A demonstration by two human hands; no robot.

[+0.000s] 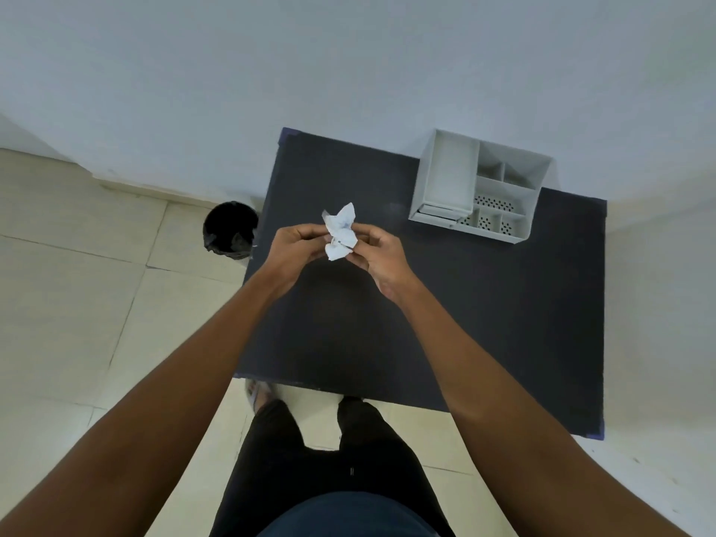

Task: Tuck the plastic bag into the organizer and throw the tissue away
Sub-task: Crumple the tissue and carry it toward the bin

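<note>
Both of my hands hold a small, crumpled white plastic bag (340, 231) with faint blue marks above the black table (484, 323). My left hand (294, 246) pinches its left side and my right hand (377, 257) pinches its right side. The grey organizer (539, 176) stands at the table's far right, against the wall. It has one long open tray on the left and several small compartments, some with perforated floors. Nothing shows inside it. I see no tissue apart from the piece in my hands.
A round bin with a black liner (229, 230) stands on the tiled floor just left of the table's far corner. A white wall runs behind the table. My legs stand at the table's near edge.
</note>
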